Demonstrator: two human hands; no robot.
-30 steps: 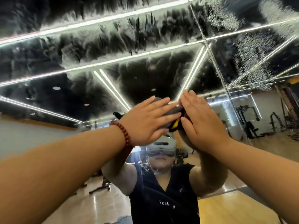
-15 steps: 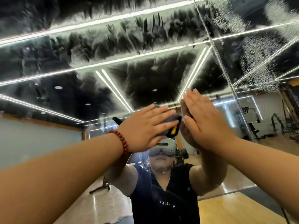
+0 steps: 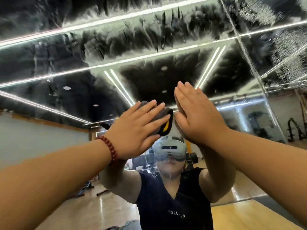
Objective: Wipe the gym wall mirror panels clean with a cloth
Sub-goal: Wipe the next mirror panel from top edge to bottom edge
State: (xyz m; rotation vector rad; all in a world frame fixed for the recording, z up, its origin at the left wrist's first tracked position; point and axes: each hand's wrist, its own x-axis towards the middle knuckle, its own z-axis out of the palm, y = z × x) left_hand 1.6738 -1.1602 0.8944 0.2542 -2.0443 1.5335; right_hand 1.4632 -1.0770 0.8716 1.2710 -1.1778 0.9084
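Head view shows my left hand (image 3: pixel 135 128) spread flat, fingers straight, pressing the cloth (image 3: pixel 162 119) against the mirror (image 3: pixel 149 77). My right hand (image 3: pixel 198 113) is just beside it on the cloth's right, also flat and held with nothing in it, palm toward the glass; I cannot tell whether it touches the cloth's edge or only the glass. Only the left hand is on the cloth. The cloth is a dark grey pad with a yellow strip, and its long axis seems to run up and to the left under my fingers, though the hand covers most of it.

Outward from the cloth, the glass straight above it is streaked with smeared wet film in drips and bands, so I judge the work lies upward. Up and to the right of the cloth runs a panel seam (image 3: pixel 240 45), and beyond it the next panel (image 3: pixel 282 39) carries beaded spray, not yet wiped by the look of it. Below the cloth the glass reflects cleanly. My guess is the next stroke should go up or toward that seam.
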